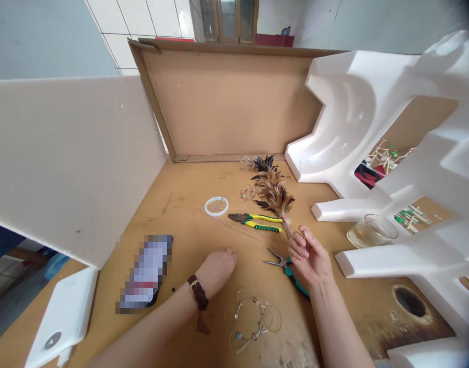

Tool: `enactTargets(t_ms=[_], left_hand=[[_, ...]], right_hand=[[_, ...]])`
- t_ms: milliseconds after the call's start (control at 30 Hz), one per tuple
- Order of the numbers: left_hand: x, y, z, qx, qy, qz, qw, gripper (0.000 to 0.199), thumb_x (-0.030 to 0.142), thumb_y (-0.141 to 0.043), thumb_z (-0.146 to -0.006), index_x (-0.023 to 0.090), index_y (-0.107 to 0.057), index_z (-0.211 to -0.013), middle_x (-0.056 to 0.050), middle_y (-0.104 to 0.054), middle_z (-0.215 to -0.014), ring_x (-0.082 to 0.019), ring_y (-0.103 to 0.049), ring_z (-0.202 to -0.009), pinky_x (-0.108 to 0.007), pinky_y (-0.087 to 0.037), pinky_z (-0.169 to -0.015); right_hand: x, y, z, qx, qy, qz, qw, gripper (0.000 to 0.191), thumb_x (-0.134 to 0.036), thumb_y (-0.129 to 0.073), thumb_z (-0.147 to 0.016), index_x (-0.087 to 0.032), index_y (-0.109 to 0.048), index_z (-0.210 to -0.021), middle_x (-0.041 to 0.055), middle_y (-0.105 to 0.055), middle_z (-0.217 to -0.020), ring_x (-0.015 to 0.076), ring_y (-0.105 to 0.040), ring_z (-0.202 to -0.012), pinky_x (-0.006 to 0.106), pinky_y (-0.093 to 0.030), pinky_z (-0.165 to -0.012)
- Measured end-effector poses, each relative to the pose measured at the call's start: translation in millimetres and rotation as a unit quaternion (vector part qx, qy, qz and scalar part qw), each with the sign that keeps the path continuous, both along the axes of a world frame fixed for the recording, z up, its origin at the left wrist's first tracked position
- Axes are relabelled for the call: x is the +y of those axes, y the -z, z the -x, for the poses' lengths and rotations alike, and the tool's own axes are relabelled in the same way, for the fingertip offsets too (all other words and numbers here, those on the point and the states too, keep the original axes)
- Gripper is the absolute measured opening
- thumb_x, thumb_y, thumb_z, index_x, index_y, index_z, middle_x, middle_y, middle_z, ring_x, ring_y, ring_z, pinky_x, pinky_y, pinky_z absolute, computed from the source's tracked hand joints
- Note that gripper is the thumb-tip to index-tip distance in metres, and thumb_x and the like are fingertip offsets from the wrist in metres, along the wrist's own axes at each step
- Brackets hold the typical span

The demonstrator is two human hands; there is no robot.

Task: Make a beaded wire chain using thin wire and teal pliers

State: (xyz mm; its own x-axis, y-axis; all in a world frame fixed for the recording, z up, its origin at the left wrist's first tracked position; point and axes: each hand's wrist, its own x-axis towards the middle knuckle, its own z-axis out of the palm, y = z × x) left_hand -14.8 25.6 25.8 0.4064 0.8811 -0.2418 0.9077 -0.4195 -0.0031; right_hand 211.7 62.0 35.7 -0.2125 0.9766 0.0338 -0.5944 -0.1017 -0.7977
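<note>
My left hand (218, 265) is low over the table, back upward, fingers curled together; anything in them is hidden. To its right, my right hand (310, 255) is raised with thumb and fingers pinched. What they hold is too small to make out. The handle of a brown feather duster (274, 189) runs down behind those fingers. Green-handled needle-nose pliers (293, 276) lie partly under my right hand. Beyond both hands are yellow-and-green combination pliers (257, 223) and a white ring-shaped spool (216, 206). Nearer me lies a beaded wire ring (251, 322).
A pixelated phone (146, 273) and a white power bank (63, 312) lie at left. White foam packing (345, 112) with a glass cup (372, 231) stands at right. A cardboard panel (234, 102) closes the back, a pale board (65, 153) the left. There is a round hole (410, 301) at right.
</note>
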Motion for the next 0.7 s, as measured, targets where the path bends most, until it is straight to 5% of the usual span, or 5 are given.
enactTargets(t_ms=[200,333,433,567,700], left_hand=[[4.2,1.9,-0.6,-0.009,0.006,0.001,1.0,0.027,-0.002,-0.036,-0.074,0.007,-0.058,-0.087,-0.015,-0.063,-0.087,-0.024,-0.06,-0.074,-0.032,-0.046,-0.061],[6.3,-2.5,5.5,-0.037,-0.014,-0.017,0.999,0.021,0.005,-0.039,-0.075,0.011,-0.055,-0.088,-0.011,-0.063,-0.085,-0.021,-0.06,-0.073,-0.029,-0.044,-0.062],[4.3,-9.2,13.6,-0.179,-0.064,-0.022,0.981,0.012,0.011,-0.04,-0.077,0.016,-0.051,-0.077,-0.004,-0.06,-0.073,-0.015,-0.056,-0.065,-0.025,-0.041,-0.06],[-3.1,-13.7,20.1,-0.509,-0.145,0.122,0.84,0.01,0.026,-0.046,-0.08,0.017,-0.044,-0.074,0.002,-0.054,-0.063,-0.01,-0.051,-0.056,-0.021,-0.039,-0.052],[-11.1,-12.1,18.0,-0.666,-0.197,0.22,0.685,0.023,0.037,-0.055,-0.076,0.017,-0.044,-0.074,0.0,-0.058,-0.069,-0.011,-0.055,-0.058,-0.02,-0.041,-0.047]], right_hand=[[0.9,0.7,1.2,0.025,-0.012,0.022,0.999,0.013,-0.03,-0.059,-0.072,-0.022,-0.053,-0.08,-0.0074,-0.033,-0.055,0.0054,-0.025,-0.041,0.016,-0.023,-0.037],[0.4,9.8,12.8,-0.114,-0.031,0.029,0.993,0.019,-0.032,-0.063,-0.072,-0.019,-0.055,-0.082,-0.0061,-0.049,-0.053,0.004,-0.033,-0.037,0.017,-0.024,-0.036],[-2.5,17.6,27.0,-0.232,-0.086,0.035,0.968,0.024,-0.036,-0.063,-0.072,-0.016,-0.055,-0.082,-0.0031,-0.057,-0.056,0.004,-0.038,-0.037,0.017,-0.026,-0.036],[-4.8,31.5,42.7,-0.33,-0.118,0.002,0.937,0.026,-0.038,-0.06,-0.071,-0.015,-0.055,-0.081,-0.0035,-0.056,-0.055,0.0049,-0.04,-0.038,0.018,-0.03,-0.038],[-5.3,43.7,45.5,-0.437,-0.034,-0.064,0.896,0.026,-0.035,-0.055,-0.073,-0.016,-0.061,-0.09,0.0028,-0.063,-0.074,0.0077,-0.046,-0.046,0.021,-0.038,-0.045]])
